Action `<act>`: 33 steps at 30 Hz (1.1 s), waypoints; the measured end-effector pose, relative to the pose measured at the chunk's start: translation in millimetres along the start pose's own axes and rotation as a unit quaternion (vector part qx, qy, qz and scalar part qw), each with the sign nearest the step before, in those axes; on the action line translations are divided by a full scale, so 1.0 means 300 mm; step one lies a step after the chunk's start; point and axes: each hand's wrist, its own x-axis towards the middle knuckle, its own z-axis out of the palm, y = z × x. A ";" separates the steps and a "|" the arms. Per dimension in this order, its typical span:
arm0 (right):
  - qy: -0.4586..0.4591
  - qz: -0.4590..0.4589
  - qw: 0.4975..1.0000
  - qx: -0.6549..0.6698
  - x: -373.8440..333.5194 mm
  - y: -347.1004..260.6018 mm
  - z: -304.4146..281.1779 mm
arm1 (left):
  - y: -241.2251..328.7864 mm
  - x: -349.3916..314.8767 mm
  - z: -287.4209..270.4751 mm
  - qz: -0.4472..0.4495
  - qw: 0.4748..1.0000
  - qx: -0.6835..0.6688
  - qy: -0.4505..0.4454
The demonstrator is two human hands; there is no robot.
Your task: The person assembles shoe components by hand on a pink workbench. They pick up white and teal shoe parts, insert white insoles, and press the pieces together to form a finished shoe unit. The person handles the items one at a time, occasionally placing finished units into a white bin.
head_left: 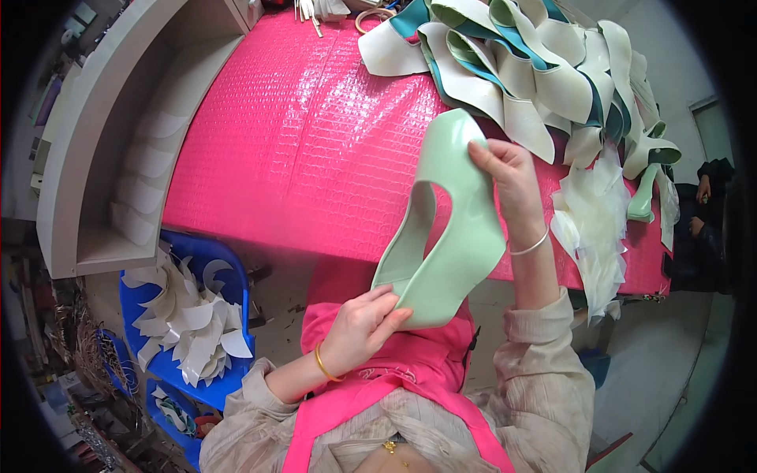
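As a glossy pale green shoe upper (473, 236) slants across the near edge of a pink-covered worktop (252, 142), a worker in a pink apron (311, 430) grips it at both ends. The left hand (363, 323) is closed on its lower end, thumb outside and fingers curled at the rim; the right hand (509, 177) is closed on the upper end — thumb flat against the smooth outer face, the fingers largely hidden behind. Between them, the piece's wide opening shows a patch of pink beneath.

Just beyond the upper, white-and-teal cut pieces (544, 67) lie heaped at the far right of the worktop. Nearer the right forearm, a crumpled spread of translucent sheets (595, 229) droops over the edge, with a small green piece (645, 197) beside it. A tan ring (374, 17) sits along the far side.

At left stands a grey shelf unit (57, 197) — and below it, a blue plastic chair (246, 311) loaded with white curved scraps (197, 323). At far right, a person in dark clothing (714, 229) is partly visible.
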 end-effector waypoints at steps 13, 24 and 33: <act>0.011 -0.324 0.849 -0.417 0.107 -0.119 0.081 | 0.021 0.115 0.068 0.159 0.889 0.430 -0.012; -0.067 -0.179 0.780 -0.595 -0.267 0.101 0.298 | -0.258 0.239 -0.173 -0.113 0.933 -0.232 0.251; -0.040 -0.112 0.776 -0.619 -0.300 -0.041 0.086 | -0.258 0.470 -0.189 -0.148 0.848 -0.494 0.122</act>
